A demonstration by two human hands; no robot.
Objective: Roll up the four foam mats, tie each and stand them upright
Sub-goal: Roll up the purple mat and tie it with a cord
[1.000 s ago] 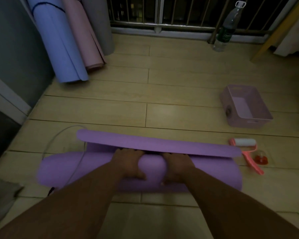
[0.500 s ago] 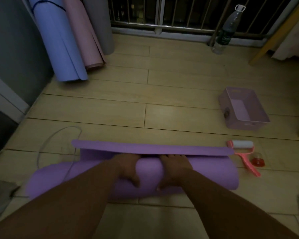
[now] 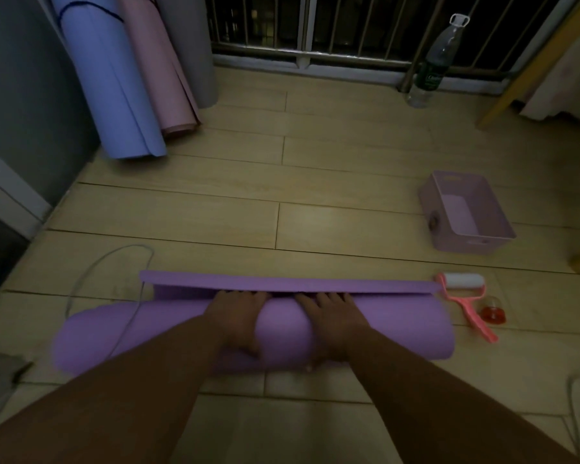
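Clamped on the purple mat (image 3: 399, 326) at mid-length with the left hand (image 3: 238, 316) and right hand (image 3: 332, 319), side by side with a strip of roll between them, draped over the top with thumbs on the near side. Lying across the lower middle of the frame, almost fully rolled, with only a narrow free flap (image 3: 282, 281) flat just beyond the fingertips.

Probably light, soft and springy: likely to dent under the palms and spring open if let go, so best pressed down until tied. Blurred at the left end, so hard to say whether wound evenly there. Best taken round the whole girth near the middle for tying, then by one end for standing up.

Resting on a pale plank floor (image 3: 315, 195), smooth and perhaps slippery under an upright roll. Crossed near the left end by a thin cable (image 3: 91, 272). Just right of the roll, a pink lint roller (image 3: 466, 286); above that, at mid-right, a lilac basket (image 3: 466, 244). At upper left, leaning in the corner, already rolled: a blue mat (image 3: 114, 78), a pink mat (image 3: 161, 68), a grey mat (image 3: 191, 45). Along the top, a railing (image 3: 315, 58), with a bottle (image 3: 432, 68) at upper right. Dim throughout.
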